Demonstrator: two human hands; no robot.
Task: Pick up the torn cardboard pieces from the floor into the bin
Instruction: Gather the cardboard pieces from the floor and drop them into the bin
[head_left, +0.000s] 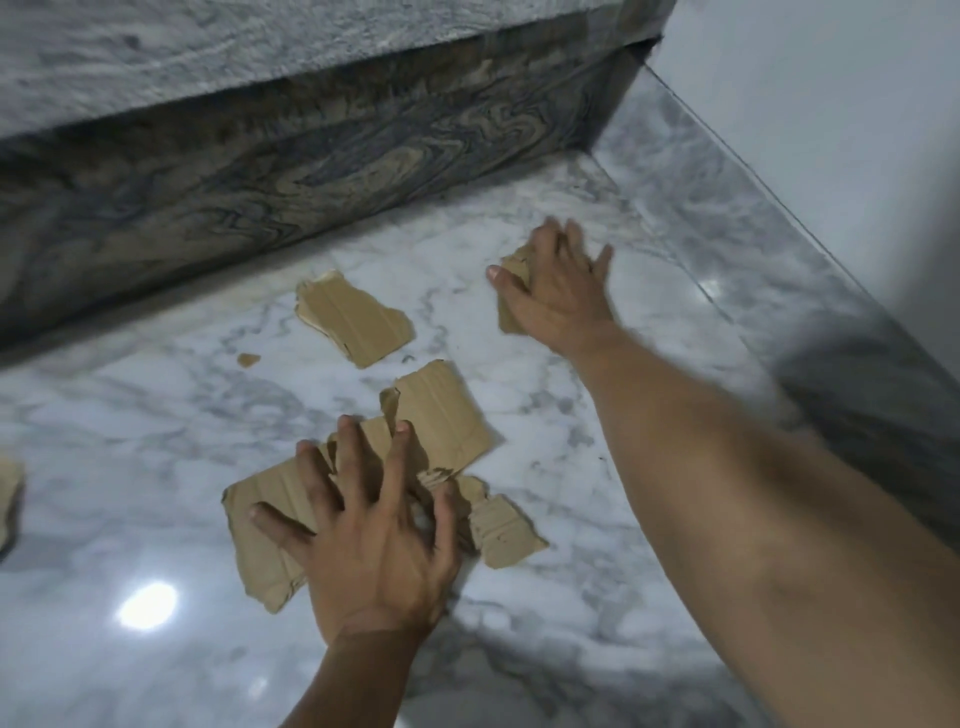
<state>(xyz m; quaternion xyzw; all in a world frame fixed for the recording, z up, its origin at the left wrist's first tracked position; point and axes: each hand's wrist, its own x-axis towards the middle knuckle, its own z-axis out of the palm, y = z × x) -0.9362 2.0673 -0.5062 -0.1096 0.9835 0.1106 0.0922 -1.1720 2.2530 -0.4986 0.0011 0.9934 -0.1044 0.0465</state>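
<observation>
Head view: left hand (363, 535) splayed flat on cardboard pile (270, 519); right hand (556, 291) spread over another scrap (511, 291).

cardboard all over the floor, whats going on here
A person is gathering torn cardboard off the marble floor. The left hand presses on a pile of overlapping pieces; the right hand covers a small piece near the wall. One piece lies untouched. No bin is in view.

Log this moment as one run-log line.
left hand: spread on cardboard pile | right hand: on far piece | loose: one piece, scrap | bin: not visible
</observation>
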